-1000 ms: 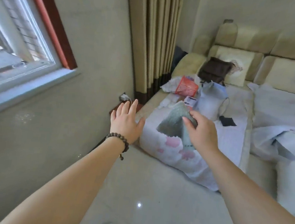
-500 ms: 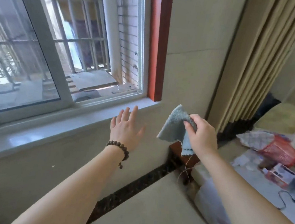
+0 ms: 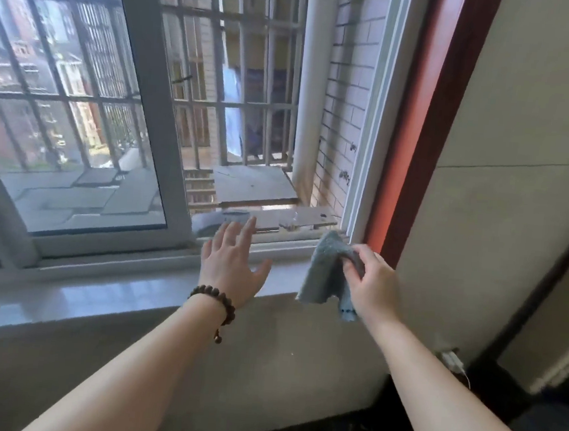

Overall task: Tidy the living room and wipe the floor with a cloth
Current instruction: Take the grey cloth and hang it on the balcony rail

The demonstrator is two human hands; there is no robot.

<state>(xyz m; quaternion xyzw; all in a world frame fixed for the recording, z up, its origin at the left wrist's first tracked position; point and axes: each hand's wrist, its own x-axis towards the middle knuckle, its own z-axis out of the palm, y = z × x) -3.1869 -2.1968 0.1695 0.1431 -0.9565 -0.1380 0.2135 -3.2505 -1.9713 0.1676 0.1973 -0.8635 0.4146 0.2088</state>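
A small grey-blue cloth [image 3: 322, 273] hangs from my right hand [image 3: 371, 285], which pinches its upper edge in front of the window's right corner. My left hand [image 3: 232, 265] is held flat with fingers spread, palm down, just above the pale stone window sill [image 3: 97, 297]. It holds nothing and wears a dark bead bracelet at the wrist. Both hands are raised at sill height, about a hand's width apart.
The sliding window [image 3: 148, 107] stands open on its right half, with metal bars outside. A red frame strip [image 3: 418, 124] borders the window. A charger plug [image 3: 451, 358] sits in the wall at the lower right, above a dark floor border [image 3: 309, 430].
My view has swung left from the cluttered sofa to the window. My right hand has carried the cloth up from the sofa to the sill; my left hand stayed open alongside it.
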